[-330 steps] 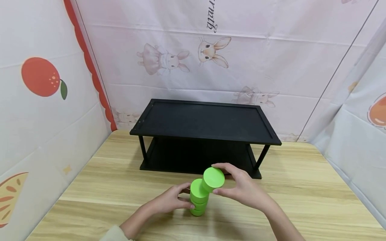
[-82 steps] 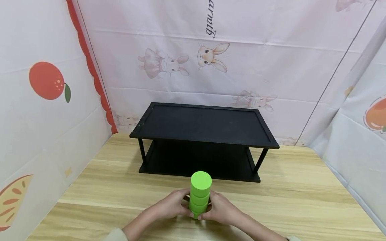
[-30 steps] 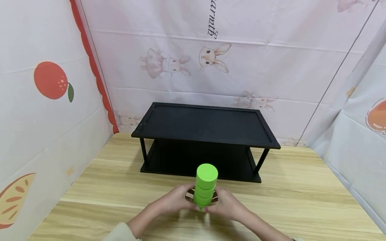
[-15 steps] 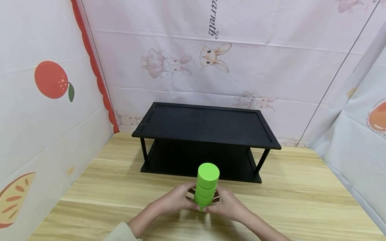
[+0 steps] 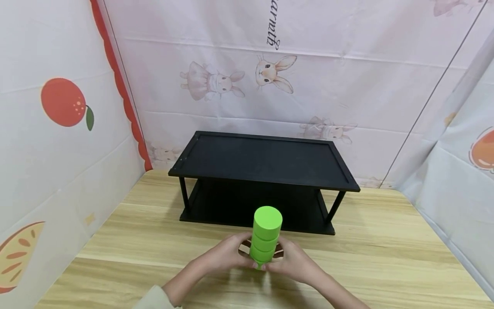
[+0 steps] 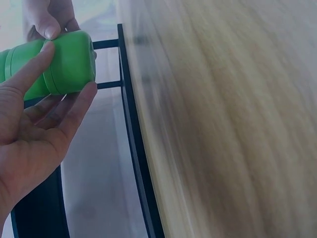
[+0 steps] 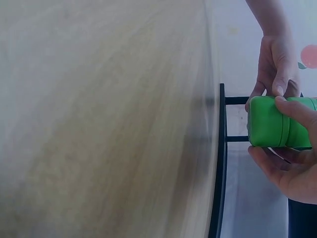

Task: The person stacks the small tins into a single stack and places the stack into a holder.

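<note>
Both hands hold an upright stack of several bright green round blocks (image 5: 266, 234) in front of the black shelf. The left hand (image 5: 225, 256) grips the lower part from the left, and the right hand (image 5: 293, 259) grips it from the right. The thumbs nearly meet at the near side. In the left wrist view, the bottom block (image 6: 74, 62) is apart from the table, with the fingers curled around its side. The right wrist view shows the same lowest block (image 7: 267, 121) between both hands. Parts of the fingers behind the stack are hidden.
A two-tier black shelf (image 5: 262, 159) stands behind the stack, near the back of the wooden table (image 5: 127, 262). Its upper board overhangs the lower board (image 5: 216, 214) on thin posts. Printed cloth walls (image 5: 154, 73) enclose the back and sides.
Earlier, the right hand held the top block tilted over the stack. Later both hands held the full stack low down. Now they have raised it and shifted it slightly right.
</note>
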Demonstrator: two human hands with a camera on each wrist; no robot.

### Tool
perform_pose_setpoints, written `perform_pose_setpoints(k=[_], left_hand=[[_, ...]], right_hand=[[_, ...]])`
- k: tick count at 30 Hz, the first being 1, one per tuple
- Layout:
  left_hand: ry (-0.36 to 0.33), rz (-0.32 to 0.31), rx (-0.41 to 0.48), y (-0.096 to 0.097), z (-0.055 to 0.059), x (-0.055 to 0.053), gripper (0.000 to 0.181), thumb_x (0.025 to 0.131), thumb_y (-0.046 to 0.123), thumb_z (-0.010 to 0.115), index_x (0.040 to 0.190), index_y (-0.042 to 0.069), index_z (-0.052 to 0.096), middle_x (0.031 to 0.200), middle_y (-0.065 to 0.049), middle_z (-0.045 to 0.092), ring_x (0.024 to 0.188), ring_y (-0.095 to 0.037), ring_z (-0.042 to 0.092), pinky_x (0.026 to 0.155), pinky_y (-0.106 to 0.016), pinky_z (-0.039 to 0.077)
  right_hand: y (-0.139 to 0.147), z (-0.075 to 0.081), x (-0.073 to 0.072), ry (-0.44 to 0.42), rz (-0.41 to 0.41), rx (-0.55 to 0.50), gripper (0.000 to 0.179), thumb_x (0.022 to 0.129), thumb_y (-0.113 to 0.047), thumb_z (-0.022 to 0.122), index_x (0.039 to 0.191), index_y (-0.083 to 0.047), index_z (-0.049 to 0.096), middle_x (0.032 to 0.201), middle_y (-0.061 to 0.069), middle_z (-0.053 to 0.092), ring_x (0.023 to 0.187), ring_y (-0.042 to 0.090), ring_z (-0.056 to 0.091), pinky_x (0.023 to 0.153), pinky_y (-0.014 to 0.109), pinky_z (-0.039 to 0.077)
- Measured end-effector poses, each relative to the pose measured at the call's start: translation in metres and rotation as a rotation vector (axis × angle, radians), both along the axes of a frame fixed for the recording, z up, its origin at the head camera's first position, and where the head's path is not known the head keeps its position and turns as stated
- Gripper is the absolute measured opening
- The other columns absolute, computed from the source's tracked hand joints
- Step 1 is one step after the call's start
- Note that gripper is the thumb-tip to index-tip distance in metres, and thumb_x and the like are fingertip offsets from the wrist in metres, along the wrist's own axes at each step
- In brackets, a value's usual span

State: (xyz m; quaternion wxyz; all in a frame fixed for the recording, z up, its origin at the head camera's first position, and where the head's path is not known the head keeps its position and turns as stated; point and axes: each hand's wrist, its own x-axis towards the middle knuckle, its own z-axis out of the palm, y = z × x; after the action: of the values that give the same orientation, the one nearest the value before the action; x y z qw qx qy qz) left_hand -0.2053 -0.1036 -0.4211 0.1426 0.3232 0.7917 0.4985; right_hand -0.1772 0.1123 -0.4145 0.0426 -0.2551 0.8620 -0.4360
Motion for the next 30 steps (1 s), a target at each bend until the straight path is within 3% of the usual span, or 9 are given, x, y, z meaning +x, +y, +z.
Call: perform_pose_setpoints(k=[8, 18, 30], left_hand=[[-0.036, 0.0, 0.027, 0.001, 0.007, 0.001, 0.053, 0.07, 0.007, 0.079, 0.118, 0.009, 0.055, 0.111, 0.001, 0.056, 0.104, -0.02, 0.053, 0.077, -0.021, 0.05], [-0.02, -0.001, 0.009, 0.002, 0.011, 0.001, 0.053, 0.072, 0.01, 0.079, 0.119, 0.015, 0.055, 0.112, 0.005, 0.056, 0.105, -0.016, 0.053, 0.079, -0.021, 0.049], [-0.023, 0.02, -0.005, 0.003, 0.017, 0.001, 0.053, 0.073, 0.01, 0.078, 0.12, 0.007, 0.054, 0.112, 0.001, 0.056, 0.106, -0.018, 0.053, 0.079, -0.021, 0.049]], right_hand=[[0.002, 0.005, 0.001, 0.001, -0.003, -0.017, 0.053, 0.071, -0.026, 0.079, 0.113, -0.004, 0.056, 0.102, 0.004, 0.061, 0.089, 0.025, 0.06, 0.075, 0.037, 0.052], [0.003, 0.007, 0.0, -0.001, -0.01, -0.015, 0.054, 0.072, -0.024, 0.079, 0.114, -0.002, 0.055, 0.104, 0.006, 0.06, 0.09, 0.024, 0.06, 0.076, 0.038, 0.052], [0.003, 0.011, 0.0, -0.031, -0.028, -0.044, 0.057, 0.072, -0.023, 0.079, 0.118, 0.0, 0.053, 0.107, 0.009, 0.06, 0.092, 0.027, 0.059, 0.077, 0.044, 0.051]])
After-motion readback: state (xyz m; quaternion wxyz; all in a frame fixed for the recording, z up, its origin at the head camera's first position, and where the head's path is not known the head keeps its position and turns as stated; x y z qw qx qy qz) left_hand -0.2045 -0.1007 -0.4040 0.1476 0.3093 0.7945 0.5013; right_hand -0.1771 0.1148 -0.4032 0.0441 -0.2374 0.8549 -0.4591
